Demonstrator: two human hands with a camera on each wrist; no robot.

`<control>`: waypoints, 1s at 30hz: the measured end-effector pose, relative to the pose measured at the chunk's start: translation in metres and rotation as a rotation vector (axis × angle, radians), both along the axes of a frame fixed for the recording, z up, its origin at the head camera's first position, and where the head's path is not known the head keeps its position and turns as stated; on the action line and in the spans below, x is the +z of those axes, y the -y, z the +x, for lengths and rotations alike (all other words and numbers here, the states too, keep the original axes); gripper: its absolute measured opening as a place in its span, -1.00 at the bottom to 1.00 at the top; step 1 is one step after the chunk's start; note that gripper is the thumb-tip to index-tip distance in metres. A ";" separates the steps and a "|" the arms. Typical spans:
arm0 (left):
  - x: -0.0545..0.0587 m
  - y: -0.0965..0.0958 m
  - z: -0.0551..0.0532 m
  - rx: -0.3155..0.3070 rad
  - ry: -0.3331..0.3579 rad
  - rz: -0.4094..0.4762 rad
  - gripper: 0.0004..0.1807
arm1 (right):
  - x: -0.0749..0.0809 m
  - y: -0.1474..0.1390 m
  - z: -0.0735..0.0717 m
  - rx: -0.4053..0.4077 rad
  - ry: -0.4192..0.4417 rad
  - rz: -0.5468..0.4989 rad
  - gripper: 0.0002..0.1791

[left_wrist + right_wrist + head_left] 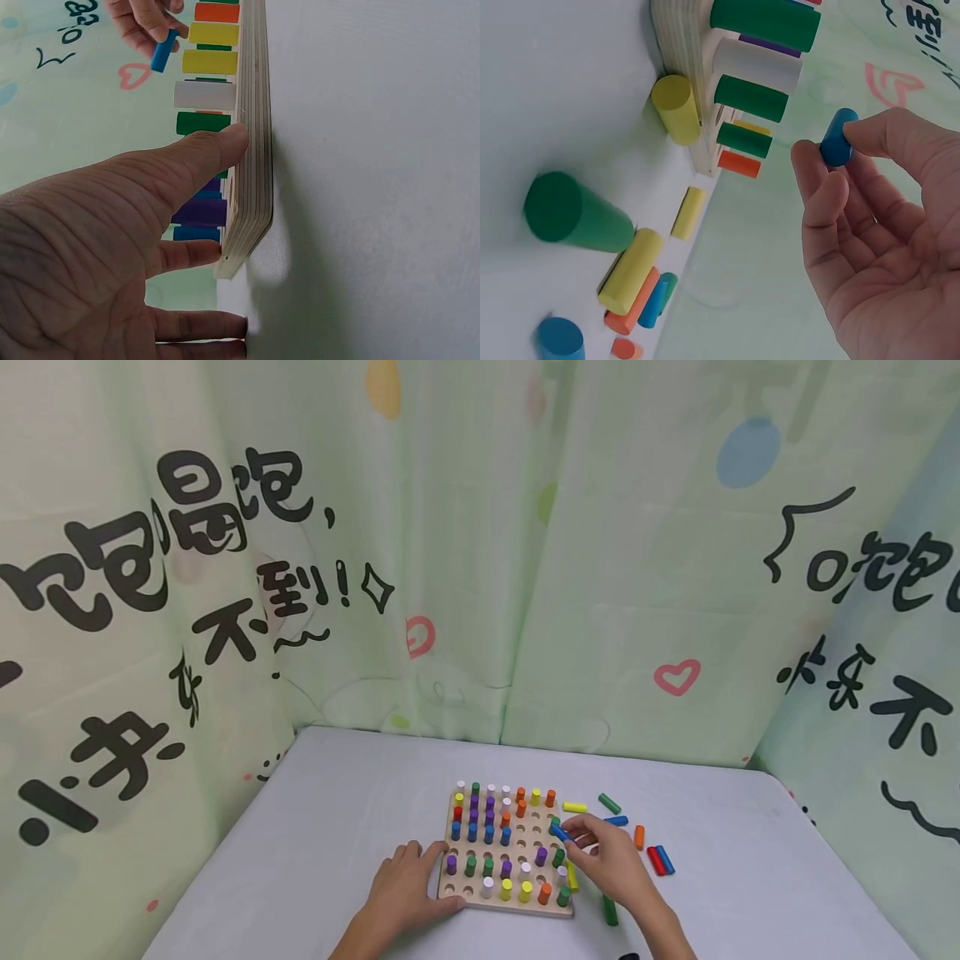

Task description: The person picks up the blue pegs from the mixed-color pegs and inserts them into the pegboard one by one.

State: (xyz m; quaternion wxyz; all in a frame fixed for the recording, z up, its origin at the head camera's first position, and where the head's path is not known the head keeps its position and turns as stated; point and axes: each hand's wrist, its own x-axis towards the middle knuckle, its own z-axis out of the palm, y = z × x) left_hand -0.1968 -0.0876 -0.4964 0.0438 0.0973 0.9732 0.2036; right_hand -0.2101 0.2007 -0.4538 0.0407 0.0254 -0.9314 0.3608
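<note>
A wooden pegboard (517,907) carries upright cylindrical pegs in white, yellow, purple, orange, red, blue and green, with bare holes mainly toward its right middle. My left hand (403,885) rests at its near left corner. In the left wrist view the thumb (234,142) touches the board's near side and the other fingers stretch out straight. My right hand (609,858) pinches a blue peg (838,137) between thumb and fingers. It holds the peg tilted above the board's right edge, close to a standing green peg (555,821).
Loose pegs lie on the white table (300,860) right of the board, among them a yellow peg (575,807), an orange peg (639,837), a red peg (656,861) and a green peg (610,910). A printed curtain (480,568) hangs behind and at both sides.
</note>
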 end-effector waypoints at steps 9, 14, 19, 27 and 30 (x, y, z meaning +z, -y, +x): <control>-0.002 0.000 -0.002 0.011 0.032 -0.002 -0.11 | 0.000 0.009 -0.004 0.023 -0.030 -0.001 -0.85; -0.002 0.001 -0.004 0.008 0.031 0.003 -0.10 | -0.002 0.013 -0.007 0.024 -0.032 0.010 -0.86; -0.002 0.002 -0.004 0.000 0.032 0.008 -0.11 | -0.005 0.018 -0.011 0.037 -0.032 0.009 -0.87; -0.003 0.002 -0.003 -0.007 0.024 0.007 -0.11 | -0.008 0.023 -0.016 0.059 -0.036 0.018 -0.92; -0.002 0.002 -0.003 -0.006 0.024 0.007 -0.11 | -0.009 0.026 -0.018 0.060 -0.035 0.009 -0.93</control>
